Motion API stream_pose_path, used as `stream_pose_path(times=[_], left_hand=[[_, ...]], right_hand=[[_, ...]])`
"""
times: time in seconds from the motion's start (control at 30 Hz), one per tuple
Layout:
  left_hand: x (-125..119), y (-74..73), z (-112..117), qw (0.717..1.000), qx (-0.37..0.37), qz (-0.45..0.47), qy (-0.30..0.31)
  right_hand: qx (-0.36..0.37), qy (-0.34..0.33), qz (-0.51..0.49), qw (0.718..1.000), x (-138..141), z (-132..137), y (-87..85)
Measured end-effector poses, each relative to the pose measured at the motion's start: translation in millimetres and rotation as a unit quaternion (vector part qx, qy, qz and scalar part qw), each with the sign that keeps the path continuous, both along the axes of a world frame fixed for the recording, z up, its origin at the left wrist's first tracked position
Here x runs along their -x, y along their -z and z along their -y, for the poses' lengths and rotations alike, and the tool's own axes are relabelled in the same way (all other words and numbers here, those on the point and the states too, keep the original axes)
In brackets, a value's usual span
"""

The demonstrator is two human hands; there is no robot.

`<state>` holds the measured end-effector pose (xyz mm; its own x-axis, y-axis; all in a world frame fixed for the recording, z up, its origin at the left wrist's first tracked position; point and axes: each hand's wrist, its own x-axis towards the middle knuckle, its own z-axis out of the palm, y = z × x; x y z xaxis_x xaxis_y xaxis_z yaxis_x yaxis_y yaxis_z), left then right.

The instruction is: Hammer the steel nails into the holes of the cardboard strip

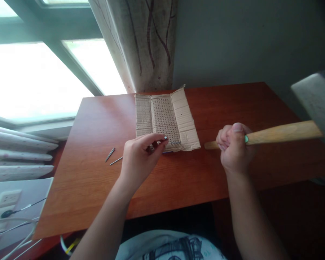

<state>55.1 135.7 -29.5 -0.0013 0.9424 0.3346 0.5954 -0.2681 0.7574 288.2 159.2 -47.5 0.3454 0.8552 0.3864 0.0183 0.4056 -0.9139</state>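
Note:
My right hand is wrapped round the wooden handle of a hammer, raised over the right side of the table. The hammer's grey head reaches the right edge of view. Over the near edge of an opened-out piece of cardboard, my left hand pinches a nail between thumb and forefinger. Only the nail's round head shows clearly. Rows of small holes fill the cardboard's middle panel. To the left of my left hand lie loose nails on the tabletop, one partly hidden by the hand.
The reddish-brown wooden table stands by a bright window and a patterned curtain. Below left are a wall socket and loose cables. A grey wall rises behind the table.

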Motion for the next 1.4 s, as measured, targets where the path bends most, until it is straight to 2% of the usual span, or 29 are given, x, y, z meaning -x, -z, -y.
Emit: stream_pose_path(times=[0.47, 1.2, 1.4], left_hand=[[0, -0.8, 1, 0.997, -0.033, -0.063, 0.008], [-1, 6.0, -2, 0.993, -0.065, -0.091, 0.028], [-1, 8.9, -2, 0.994, -0.072, -0.079, 0.037]], right_hand=[[-0.003, -0.003, 0.004, 1.0, 1, 0, 0.0], [0.014, 0.007, 0.04, 0.999, -2, 0, 0.9], [0.047, -0.034, 0.096, 0.994, -6, -4, -2.8]])
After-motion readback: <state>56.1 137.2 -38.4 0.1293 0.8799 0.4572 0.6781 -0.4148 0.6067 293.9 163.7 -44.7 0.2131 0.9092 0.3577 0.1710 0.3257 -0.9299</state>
